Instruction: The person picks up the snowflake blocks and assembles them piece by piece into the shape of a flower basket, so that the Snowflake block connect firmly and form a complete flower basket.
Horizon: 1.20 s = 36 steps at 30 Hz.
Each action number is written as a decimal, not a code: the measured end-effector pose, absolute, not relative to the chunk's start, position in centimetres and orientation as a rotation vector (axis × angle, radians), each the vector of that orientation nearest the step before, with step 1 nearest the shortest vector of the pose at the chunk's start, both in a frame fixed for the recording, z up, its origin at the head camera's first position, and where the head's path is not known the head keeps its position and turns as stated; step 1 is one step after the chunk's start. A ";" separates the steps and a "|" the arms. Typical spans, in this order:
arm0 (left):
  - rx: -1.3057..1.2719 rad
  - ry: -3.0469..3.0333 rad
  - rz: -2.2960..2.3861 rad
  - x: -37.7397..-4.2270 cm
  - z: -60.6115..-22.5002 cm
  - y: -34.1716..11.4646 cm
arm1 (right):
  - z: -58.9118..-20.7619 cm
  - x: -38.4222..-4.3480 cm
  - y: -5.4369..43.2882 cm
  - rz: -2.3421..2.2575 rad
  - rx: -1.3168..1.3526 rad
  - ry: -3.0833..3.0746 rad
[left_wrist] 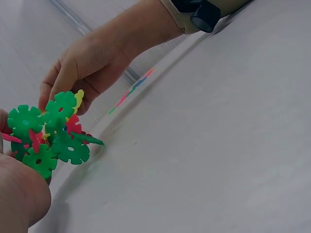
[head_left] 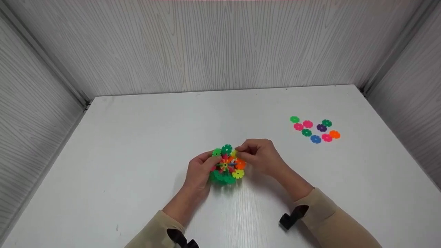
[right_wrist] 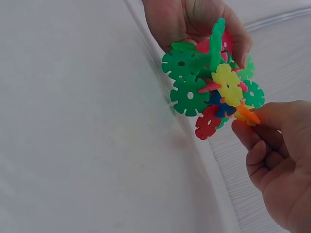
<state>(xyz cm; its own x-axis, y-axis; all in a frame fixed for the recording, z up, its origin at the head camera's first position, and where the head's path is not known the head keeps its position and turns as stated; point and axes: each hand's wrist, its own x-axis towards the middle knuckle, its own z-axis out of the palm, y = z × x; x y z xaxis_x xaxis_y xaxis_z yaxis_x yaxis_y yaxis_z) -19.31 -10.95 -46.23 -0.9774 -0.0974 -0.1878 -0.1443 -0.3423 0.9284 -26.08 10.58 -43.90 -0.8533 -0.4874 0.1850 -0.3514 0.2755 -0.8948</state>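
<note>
A ball-like cluster of interlocking plastic snowflake discs (head_left: 225, 165), in green, yellow, orange, pink, red and blue, is held up over the table's middle. My left hand (head_left: 198, 174) grips its left side, with the thumb over the front. From the right, my right hand (head_left: 264, 158) pinches a yellow disc (head_left: 234, 153) at the cluster's upper right edge. In the right wrist view, an orange disc (right_wrist: 248, 114) overlaps the yellow one by those fingertips. The cluster's back and part of its left side are hidden by the left hand.
Loose snowflake discs in several colours lie flat at the right rear of the white table (head_left: 137, 137), among them a blue disc (head_left: 315, 139) and an orange one (head_left: 334, 134). Pale wood-grain panels (head_left: 220, 44) stand behind and at both sides.
</note>
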 end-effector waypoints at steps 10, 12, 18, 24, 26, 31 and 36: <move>-0.304 1.715 2.531 -19.3 -46.5 -11.2 | -43.7 -26.0 10.5 -1.642 -0.781 2.335; -0.286 1.698 2.530 -19.2 -46.5 -11.3 | -43.7 -26.0 10.5 -1.633 -0.768 2.355; -0.179 1.873 2.380 -19.7 -46.3 -11.8 | -43.7 -26.2 10.8 -1.628 -0.617 2.444; -0.060 2.210 2.143 -19.5 -45.2 -13.3 | -43.7 -26.0 11.4 -1.633 -0.494 2.457; 0.000 2.304 2.080 -19.3 -44.8 -13.8 | -43.7 -26.0 11.7 -1.639 -0.507 2.432; 0.156 2.382 1.967 -18.6 -44.0 -14.4 | -43.8 -25.8 12.7 -1.570 -0.571 2.400; 0.237 2.401 1.916 -18.1 -43.9 -14.7 | -43.7 -25.2 13.1 -1.466 -0.645 2.354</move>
